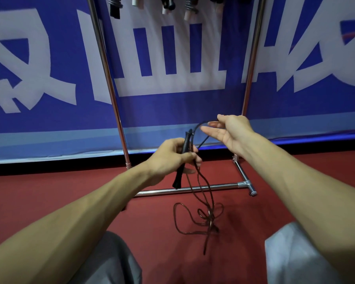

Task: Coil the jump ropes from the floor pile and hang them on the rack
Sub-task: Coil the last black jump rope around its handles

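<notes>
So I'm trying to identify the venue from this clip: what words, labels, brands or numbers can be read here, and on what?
Blue banner: large white characters, partly cut off by the frame and distorted; I cannot read them reliably.
Jump rope: no text visible.
Rack and hung ropes: no text visible.

The floor (49, 191) is covered in dark red. The banner (49, 58) is printed blue with large white characters. The rack (193, 188) is finished in shiny silver. The rope (203, 201) is coloured dark brown, its handles (183, 152) black. Grey trousers (291, 253) are worn.
</notes>
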Motion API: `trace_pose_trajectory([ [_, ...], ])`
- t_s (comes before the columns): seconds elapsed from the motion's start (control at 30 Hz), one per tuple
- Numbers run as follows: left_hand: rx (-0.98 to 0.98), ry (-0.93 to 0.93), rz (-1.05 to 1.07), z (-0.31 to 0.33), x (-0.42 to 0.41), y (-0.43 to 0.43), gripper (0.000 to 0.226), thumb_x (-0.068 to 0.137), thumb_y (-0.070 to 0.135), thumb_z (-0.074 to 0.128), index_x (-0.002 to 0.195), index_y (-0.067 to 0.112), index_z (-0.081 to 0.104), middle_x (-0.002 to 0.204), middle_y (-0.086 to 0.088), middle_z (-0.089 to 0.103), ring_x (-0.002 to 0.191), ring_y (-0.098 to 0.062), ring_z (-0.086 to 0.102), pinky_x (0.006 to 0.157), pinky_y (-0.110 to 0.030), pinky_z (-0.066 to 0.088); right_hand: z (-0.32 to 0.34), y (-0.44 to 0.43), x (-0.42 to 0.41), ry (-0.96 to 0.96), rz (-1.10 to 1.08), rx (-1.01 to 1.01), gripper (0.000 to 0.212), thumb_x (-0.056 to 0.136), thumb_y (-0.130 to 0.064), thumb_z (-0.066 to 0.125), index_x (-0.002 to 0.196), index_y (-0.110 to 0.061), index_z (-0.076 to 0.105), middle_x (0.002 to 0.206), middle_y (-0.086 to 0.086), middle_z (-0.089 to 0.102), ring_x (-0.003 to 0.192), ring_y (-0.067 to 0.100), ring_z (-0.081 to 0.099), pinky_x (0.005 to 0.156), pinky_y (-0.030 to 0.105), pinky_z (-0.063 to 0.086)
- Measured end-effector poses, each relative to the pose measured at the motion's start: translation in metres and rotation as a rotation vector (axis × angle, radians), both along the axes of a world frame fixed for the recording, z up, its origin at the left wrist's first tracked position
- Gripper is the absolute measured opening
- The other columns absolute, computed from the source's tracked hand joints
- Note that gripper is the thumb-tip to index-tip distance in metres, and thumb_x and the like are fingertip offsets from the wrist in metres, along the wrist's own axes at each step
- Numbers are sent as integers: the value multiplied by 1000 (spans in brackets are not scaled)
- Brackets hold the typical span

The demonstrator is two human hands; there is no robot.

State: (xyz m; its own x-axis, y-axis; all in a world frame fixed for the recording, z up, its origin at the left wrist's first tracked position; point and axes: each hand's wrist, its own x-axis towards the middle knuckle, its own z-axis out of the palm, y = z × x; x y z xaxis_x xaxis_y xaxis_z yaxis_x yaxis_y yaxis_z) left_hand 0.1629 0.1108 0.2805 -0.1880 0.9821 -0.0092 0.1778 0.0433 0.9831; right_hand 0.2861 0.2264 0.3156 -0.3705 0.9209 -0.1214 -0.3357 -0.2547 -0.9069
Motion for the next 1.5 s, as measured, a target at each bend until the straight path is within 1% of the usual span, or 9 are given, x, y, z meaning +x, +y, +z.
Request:
trace_pose_trajectory([
  [0.13, 139, -163, 147, 8, -3, 5, 13, 94, -6, 52, 95, 7, 54, 80, -10, 70, 77, -22, 71, 76, -34, 59, -7, 4, 3, -271, 130, 101, 20, 103, -14, 42, 112, 1, 51, 98, 19, 62, 72, 33, 69, 64, 36, 60],
  [0.33, 322, -444, 277, 27, -19, 6, 9, 94, -6, 52, 99, 2, 52, 84, -14, 69, 83, -29, 72, 74, -35, 60, -31, 0, 0, -844, 653, 419, 41, 85, 14, 36, 94, -15, 64, 104, 11, 65, 90, 19, 57, 67, 25, 39],
  [0.43, 380, -555, 313, 33, -28, 3, 8, 94, -7, 52, 96, 1, 52, 83, -15, 69, 86, -30, 72, 76, -36, 60, -38, -5, 0, -967, 797, 463, 29, 87, 7, 54, 95, -20, 61, 97, 3, 62, 90, 15, 57, 75, 29, 45],
  [0.53, 413, -650, 356, 34, -37, 1, 4, 95, -3, 54, 96, 1, 53, 88, -15, 69, 89, -29, 72, 76, -34, 60, -44, -6, -1, -1061, 835, 490, 19, 91, 3, 55, 87, -14, 56, 82, 5, 62, 72, 16, 62, 68, 32, 52],
  [0.73, 360, -627, 434, 24, -45, 3, 18, 103, 12, 45, 89, 3, 53, 100, -19, 65, 87, -26, 70, 82, -34, 59, -28, -5, -5, -688, 502, 328, 20, 94, 11, 37, 100, -4, 48, 77, 14, 55, 51, 24, 67, 48, 34, 59],
  [0.93, 74, -33, 272, 6, -30, 4, 15, 102, 14, 46, 112, 8, 55, 109, -9, 67, 89, -16, 68, 79, -33, 55, -5, -1, -3, -224, 294, 164, 20, 100, 0, 36, 100, -6, 55, 68, 5, 45, 38, 11, 41, 39, 20, 40],
  [1.13, -48, 188, -8, 1, -8, 1, 21, 101, 10, 49, 118, 19, 56, 127, -9, 62, 115, -16, 61, 95, -33, 50, -1, 1, 3, 26, 337, 43, 21, 101, -6, 36, 108, -3, 56, 64, -1, 43, 37, 6, 27, 34, 18, 25],
  [1.3, -16, 185, -82, 3, 1, 1, 21, 100, 13, 52, 118, 17, 60, 106, -8, 60, 103, -19, 59, 93, -31, 51, 4, -5, 8, 88, 456, 33, 19, 101, -8, 39, 111, -3, 54, 65, -1, 45, 36, 3, 27, 32, 16, 25],
  [1.5, 35, 53, -29, 8, 7, -1, 5, 99, 11, 53, 94, 9, 55, 87, -11, 70, 84, -21, 70, 76, -35, 59, 4, -7, 6, 58, 310, 41, 7, 98, -7, 51, 100, -3, 57, 76, 5, 50, 42, 6, 43, 40, 17, 38],
])
